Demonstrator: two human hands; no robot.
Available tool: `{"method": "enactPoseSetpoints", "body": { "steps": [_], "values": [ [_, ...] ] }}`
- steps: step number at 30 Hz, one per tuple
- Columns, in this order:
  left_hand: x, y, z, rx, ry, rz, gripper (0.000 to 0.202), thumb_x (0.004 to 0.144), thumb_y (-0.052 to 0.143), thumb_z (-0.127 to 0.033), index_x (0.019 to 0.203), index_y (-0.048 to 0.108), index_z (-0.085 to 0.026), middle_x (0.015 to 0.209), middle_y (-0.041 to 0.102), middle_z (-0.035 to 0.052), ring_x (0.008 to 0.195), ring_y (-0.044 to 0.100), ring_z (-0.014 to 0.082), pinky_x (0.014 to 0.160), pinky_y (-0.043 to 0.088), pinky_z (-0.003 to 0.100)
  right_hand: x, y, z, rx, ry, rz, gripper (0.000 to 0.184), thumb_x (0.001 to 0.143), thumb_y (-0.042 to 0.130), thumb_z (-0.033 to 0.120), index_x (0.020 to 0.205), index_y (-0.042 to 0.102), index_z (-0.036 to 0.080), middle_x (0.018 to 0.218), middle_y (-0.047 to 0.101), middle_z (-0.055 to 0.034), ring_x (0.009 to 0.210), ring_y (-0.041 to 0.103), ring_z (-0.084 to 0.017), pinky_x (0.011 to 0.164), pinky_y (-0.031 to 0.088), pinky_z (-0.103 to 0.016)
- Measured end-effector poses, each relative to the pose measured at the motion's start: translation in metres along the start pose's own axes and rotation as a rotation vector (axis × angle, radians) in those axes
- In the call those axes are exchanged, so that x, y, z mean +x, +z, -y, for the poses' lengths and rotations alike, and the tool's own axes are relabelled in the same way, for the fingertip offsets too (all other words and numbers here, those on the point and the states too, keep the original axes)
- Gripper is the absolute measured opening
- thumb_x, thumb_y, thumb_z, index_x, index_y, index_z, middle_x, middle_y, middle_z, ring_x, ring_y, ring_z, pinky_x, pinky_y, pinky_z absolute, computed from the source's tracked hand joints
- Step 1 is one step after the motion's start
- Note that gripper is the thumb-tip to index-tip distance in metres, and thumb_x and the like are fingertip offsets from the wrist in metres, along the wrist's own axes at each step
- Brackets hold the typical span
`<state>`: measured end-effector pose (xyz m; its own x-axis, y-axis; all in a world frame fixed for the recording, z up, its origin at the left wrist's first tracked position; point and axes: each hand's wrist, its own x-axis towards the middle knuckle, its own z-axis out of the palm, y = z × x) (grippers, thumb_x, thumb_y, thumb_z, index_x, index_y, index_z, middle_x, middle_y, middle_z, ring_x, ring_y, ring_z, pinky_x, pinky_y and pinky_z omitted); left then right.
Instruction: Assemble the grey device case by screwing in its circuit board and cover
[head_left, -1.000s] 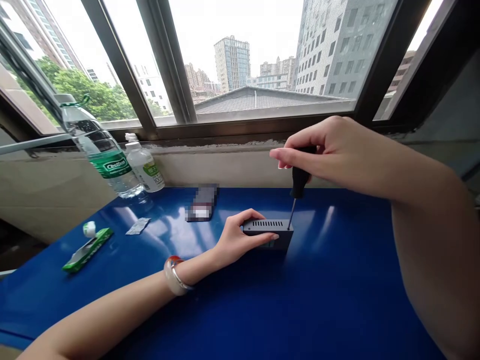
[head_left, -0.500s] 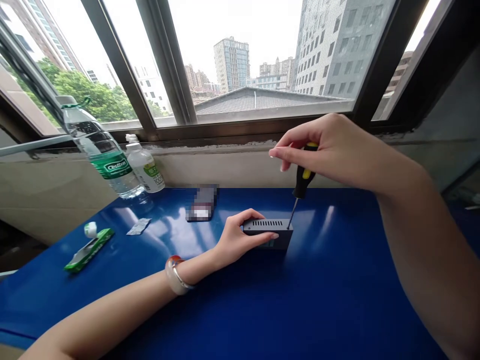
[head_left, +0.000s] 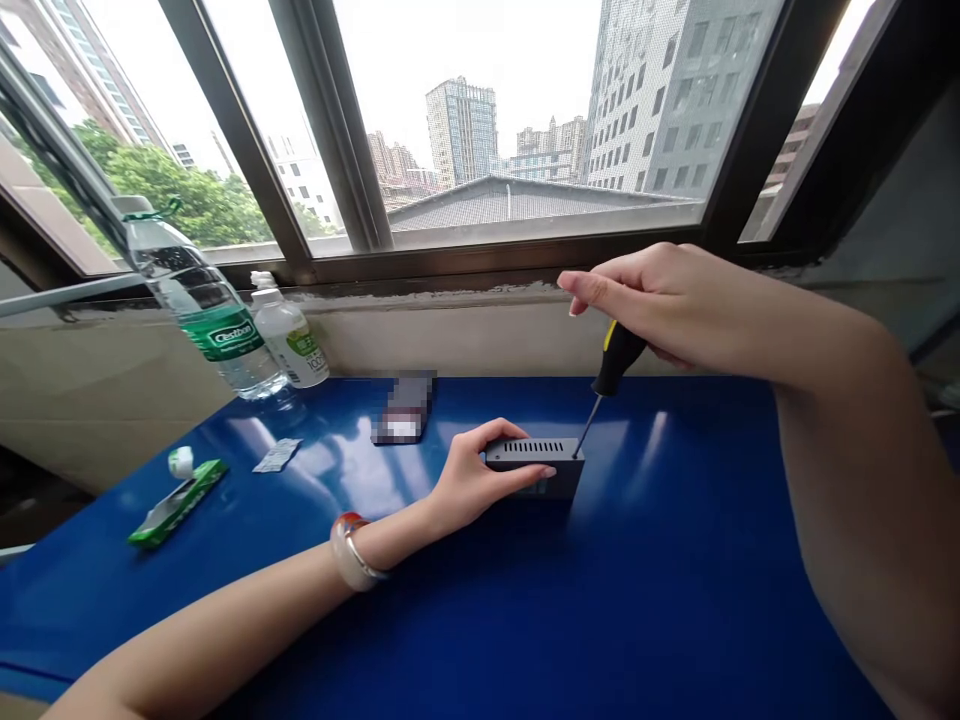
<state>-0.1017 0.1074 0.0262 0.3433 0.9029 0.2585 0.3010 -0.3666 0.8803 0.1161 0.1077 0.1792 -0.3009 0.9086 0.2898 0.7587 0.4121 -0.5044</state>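
My left hand (head_left: 480,472) grips a dark grey metal box (head_left: 566,480) between thumb and fingers. The box stands on its long edge on the blue table, its slotted side facing up. A black and yellow screwdriver (head_left: 619,356) leans to the right, its tip at the screw hole near the box's right end. Above it, my right hand (head_left: 660,300) is closed around the top of the handle, thumb and forefinger pointing left. The palm and fingers hide the handle's upper end.
A large water bottle (head_left: 229,335) and a white bottle (head_left: 292,340) stand at the back left. A blurred dark flat object (head_left: 405,408), a foil packet (head_left: 277,455) and a green open carton (head_left: 180,505) lie on the blue table (head_left: 525,620). Windows rise behind.
My right hand has turned and shifted slightly right, and the screwdriver handle has rotated and tilted further right. My left hand and the box have stayed in place.
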Motion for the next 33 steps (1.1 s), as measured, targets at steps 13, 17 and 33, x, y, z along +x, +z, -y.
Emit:
{"method": "enactPoseSetpoints", "body": {
  "steps": [13, 17, 33],
  "values": [
    [0.0, 0.0, 0.0, 0.009, 0.022, 0.004, 0.036, 0.067, 0.079, -0.041, 0.084, 0.061, -0.014, 0.078, 0.063, 0.0007, 0.07, 0.059, 0.0135, 0.063, 0.048, 0.021, -0.001, -0.001, 0.005, -0.043, -0.099, 0.072, 0.028, 0.079, 0.064, 0.048, 0.089, 0.066, 0.022, 0.056, 0.054, 0.0005, 0.04, 0.042, -0.007, 0.036, 0.031, -0.023],
    [0.0, -0.001, 0.0, -0.005, 0.01, 0.019, 0.036, 0.067, 0.079, -0.04, 0.084, 0.061, -0.014, 0.078, 0.063, 0.0007, 0.068, 0.059, 0.0132, 0.062, 0.048, 0.021, 0.001, 0.004, 0.01, -0.017, -0.098, -0.061, 0.032, 0.08, 0.061, 0.05, 0.074, 0.065, 0.018, 0.057, 0.054, -0.0007, 0.041, 0.043, -0.007, 0.039, 0.032, -0.025],
    [0.001, 0.0, 0.001, 0.007, 0.002, 0.0, 0.036, 0.065, 0.079, -0.041, 0.083, 0.062, -0.015, 0.078, 0.064, 0.0014, 0.067, 0.058, 0.0136, 0.061, 0.049, 0.022, 0.004, 0.002, 0.003, -0.013, -0.139, 0.047, 0.026, 0.083, 0.059, 0.041, 0.102, 0.066, 0.026, 0.079, 0.063, -0.0018, 0.045, 0.048, -0.007, 0.041, 0.035, -0.024]
  ]
}}
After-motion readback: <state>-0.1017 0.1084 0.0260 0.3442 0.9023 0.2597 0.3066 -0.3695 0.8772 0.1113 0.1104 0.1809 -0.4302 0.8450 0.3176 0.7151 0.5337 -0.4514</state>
